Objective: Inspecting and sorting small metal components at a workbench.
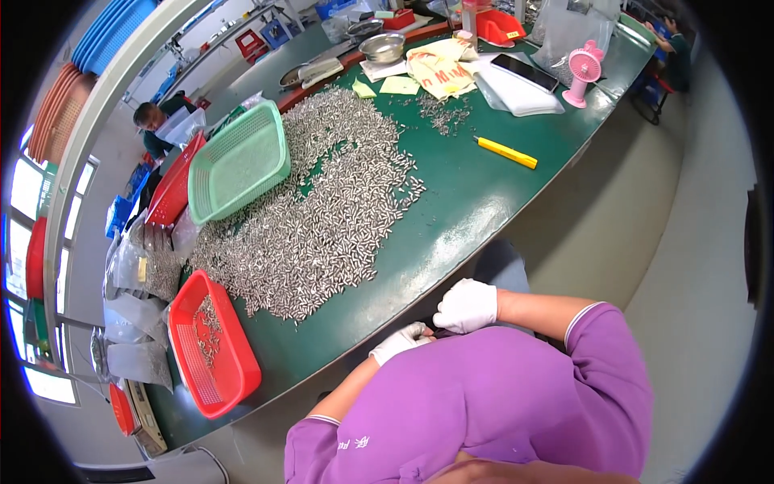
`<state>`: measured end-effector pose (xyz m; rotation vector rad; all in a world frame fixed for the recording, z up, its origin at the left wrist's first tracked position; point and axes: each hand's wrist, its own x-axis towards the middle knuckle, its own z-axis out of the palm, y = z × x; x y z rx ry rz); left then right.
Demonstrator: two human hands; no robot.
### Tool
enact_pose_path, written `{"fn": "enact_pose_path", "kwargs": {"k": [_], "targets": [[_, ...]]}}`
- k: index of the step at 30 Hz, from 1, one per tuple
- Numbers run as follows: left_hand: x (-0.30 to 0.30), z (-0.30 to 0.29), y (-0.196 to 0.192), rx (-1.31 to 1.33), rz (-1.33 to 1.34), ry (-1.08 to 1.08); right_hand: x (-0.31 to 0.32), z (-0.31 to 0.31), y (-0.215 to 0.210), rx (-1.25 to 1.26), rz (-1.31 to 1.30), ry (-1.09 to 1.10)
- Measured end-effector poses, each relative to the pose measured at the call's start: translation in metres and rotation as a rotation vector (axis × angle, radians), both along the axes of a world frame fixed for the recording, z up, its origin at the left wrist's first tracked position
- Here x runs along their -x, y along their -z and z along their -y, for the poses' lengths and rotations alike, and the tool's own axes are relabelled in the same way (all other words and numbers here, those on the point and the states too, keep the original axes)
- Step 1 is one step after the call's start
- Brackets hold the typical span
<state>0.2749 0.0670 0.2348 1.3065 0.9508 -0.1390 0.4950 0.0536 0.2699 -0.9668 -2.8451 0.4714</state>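
Observation:
Both hands are drawn in close to my body, below the green table's (451, 234) near edge. My right hand (468, 306), in a white glove, is curled closed with its fingers turned down and hidden. Beside it my left hand (401, 342) wears a white glove that leaves some fingertips bare; its fingers are bent together. A small dark patch shows between the two hands, too little to name. On the table ahead spreads a wide heap of small silvery metal pins (322, 234). A green plastic basket (242, 161) rests tilted at the heap's far left.
A red basket (214, 347) with some small pieces stands at the left. Bags of parts (141, 355) lie beyond it. A yellow cutter (505, 152), a phone (526, 73), a pink fan (582, 74) and a metal bowl (382, 48) are farther back. Other people sit beyond.

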Motion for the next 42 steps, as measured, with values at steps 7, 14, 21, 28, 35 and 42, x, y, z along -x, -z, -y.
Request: {"fn": "enact_pose_path", "kwargs": {"k": [7,14,21,28,35,42], "targets": [[0.011,0.002,0.009,0.249,0.081,-0.131,-0.006,0.009,0.006,-0.037,-0.006,-0.018],[0.014,0.002,0.029,0.376,0.198,-0.13,-0.019,0.018,0.013,-0.076,-0.002,-0.048],[0.037,0.002,0.123,0.39,0.268,-0.066,-0.014,0.037,0.031,-0.119,-0.049,0.003],[0.0,-0.002,0.007,0.518,0.101,-0.167,-0.011,0.013,0.004,-0.138,-0.055,-0.082],[0.015,-0.002,0.018,0.45,0.296,-0.125,-0.012,0.008,0.014,-0.142,-0.066,-0.124],[0.034,0.002,0.06,0.279,0.235,0.085,-0.014,0.048,0.058,-0.004,-0.042,0.031]]}}
